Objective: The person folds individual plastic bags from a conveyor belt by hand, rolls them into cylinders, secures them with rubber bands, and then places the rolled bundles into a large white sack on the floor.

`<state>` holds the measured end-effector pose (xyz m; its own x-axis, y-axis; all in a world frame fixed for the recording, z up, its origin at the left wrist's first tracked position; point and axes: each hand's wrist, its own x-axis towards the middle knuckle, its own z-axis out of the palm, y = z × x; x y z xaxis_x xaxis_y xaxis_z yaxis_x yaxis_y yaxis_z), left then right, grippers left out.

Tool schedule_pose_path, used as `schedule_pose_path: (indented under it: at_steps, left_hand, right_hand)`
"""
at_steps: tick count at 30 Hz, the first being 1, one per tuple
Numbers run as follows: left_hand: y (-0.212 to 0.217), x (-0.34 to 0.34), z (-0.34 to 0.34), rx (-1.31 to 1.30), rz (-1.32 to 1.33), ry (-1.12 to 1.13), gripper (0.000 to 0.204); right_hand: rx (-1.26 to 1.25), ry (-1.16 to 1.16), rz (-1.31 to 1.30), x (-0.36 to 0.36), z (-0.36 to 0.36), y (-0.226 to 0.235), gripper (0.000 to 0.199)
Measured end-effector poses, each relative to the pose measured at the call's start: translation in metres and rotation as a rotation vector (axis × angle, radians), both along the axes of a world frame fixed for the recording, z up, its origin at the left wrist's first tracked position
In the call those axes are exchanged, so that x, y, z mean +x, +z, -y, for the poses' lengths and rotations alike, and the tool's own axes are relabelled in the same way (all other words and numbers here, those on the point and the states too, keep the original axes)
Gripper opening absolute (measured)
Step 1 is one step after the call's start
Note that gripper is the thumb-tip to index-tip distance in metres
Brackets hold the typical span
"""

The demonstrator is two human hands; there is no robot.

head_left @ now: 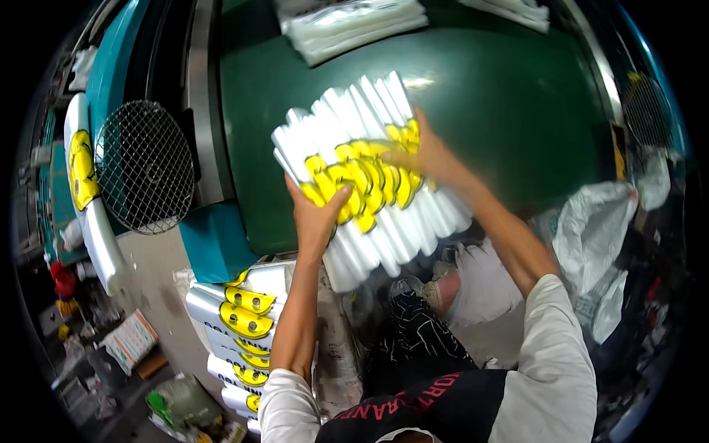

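A thick bundle of folded white plastic bags [391, 236], printed with yellow round faces, is held between my two hands over the near edge of the green work surface [509, 96]. My left hand [316, 214] grips the bundle's left side, thumb lying on top. My right hand [432, 153] has hold of its right side, the fingers somewhat blurred across the yellow prints. The bags fan out in a row of long, tube-like folds, tilted over the surface. The undersides of both hands are hidden by the bundle.
Stacked printed bags [240, 325] lie at my lower left. Translucent white bags [354, 29] lie at the far side of the green surface. A round wire guard [145, 166] stands left, beside a hanging printed white length [92, 221]. White sacks [594, 229] sit at the right.
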<state>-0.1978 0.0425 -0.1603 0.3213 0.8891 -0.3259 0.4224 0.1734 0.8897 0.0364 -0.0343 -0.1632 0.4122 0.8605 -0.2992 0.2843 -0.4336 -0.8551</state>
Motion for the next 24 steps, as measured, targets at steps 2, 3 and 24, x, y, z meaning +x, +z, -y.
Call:
schedule_pose_path:
  at_steps: [2, 3, 24]
  left_hand:
    - [0.010, 0.004, 0.053, -0.081, 0.101, -0.018, 0.097]
    - [0.023, 0.001, 0.085, -0.126, 0.106, -0.047, 0.097]
    - [0.169, 0.202, 0.523, -0.277, 0.126, -1.268, 0.096]
  right_hand:
    - [0.077, -0.070, -0.105, 0.002, 0.065, 0.005, 0.116]
    - [0.058, -0.117, -0.152, -0.003, 0.106, 0.016, 0.116]
    - [0.150, -1.155, -0.090, -0.027, 0.706, 0.156, 0.110]
